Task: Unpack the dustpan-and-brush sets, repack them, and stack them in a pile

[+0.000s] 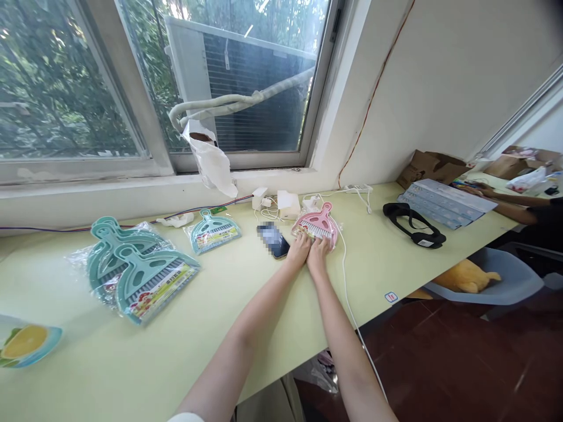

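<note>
While hands [299, 247] [318, 250] touch pink dustpan [323, 220], clear bags [82, 264] hold teal dustpans [152, 268]

1. Daylight enters through the sliding window [158, 82]; the foliage [53, 76] outside has blown-out patches.
2. The pale yellow-green desk [229, 278] is bright, with soft shadows near the forearms [264, 302].
3. Plastic wrapping [79, 261] glints.
4. The dark red floor [440, 351] is dim.
5. Wide-angle distortion stretches the edges.
6. The smartphone [277, 243] is partly pixelated.

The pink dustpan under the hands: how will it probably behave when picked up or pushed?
The pink dustpan looks like thin plastic, so probably light and fairly stiff. Lying flat on the table, it seems unlikely to roll.
</note>
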A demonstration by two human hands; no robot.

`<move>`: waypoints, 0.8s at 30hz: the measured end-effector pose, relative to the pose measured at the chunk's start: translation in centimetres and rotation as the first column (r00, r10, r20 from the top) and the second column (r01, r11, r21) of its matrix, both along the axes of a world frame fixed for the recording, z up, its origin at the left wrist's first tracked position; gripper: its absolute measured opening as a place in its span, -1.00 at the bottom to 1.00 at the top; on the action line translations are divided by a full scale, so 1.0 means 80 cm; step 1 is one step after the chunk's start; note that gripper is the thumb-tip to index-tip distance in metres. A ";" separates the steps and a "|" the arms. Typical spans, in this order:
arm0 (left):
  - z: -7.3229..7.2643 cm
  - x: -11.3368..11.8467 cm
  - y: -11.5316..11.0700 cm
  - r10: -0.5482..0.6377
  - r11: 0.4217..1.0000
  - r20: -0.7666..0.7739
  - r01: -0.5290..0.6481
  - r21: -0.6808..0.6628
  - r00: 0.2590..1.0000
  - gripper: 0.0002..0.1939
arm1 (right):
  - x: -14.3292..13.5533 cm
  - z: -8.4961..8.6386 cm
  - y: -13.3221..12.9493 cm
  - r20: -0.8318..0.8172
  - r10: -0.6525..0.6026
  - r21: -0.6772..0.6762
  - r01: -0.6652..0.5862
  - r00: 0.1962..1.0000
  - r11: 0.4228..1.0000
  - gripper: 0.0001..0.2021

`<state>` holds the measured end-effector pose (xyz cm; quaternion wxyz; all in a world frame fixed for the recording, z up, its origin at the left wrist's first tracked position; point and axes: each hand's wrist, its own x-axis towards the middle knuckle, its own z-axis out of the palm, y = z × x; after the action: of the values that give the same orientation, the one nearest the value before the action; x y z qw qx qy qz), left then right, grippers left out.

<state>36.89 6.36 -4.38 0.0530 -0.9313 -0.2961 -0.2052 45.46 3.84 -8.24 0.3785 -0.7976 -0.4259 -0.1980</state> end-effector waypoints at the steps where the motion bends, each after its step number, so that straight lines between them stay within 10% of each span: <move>1: -0.002 0.000 0.003 0.005 1.000 0.002 -0.005 -0.020 1.000 -0.59 | -0.001 0.001 -0.001 -0.001 -0.035 -0.002 0.035 0.999 0.999 -0.67; 12: -0.005 0.002 0.014 0.040 0.999 -0.039 -0.041 -0.019 0.998 -0.55 | -0.017 0.025 -0.017 0.175 0.079 -0.300 -0.023 0.981 0.954 -0.63; 24: -0.001 -0.003 0.020 0.119 0.985 -0.055 -0.125 -0.119 0.991 -0.46 | 0.005 0.020 -0.028 -0.001 -0.043 -0.201 0.042 0.999 0.979 -0.60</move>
<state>36.64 7.95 -4.46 0.0152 -0.9176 -0.3632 -0.1607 45.89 1.59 -6.63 0.2929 -0.8412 -0.4255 -0.1598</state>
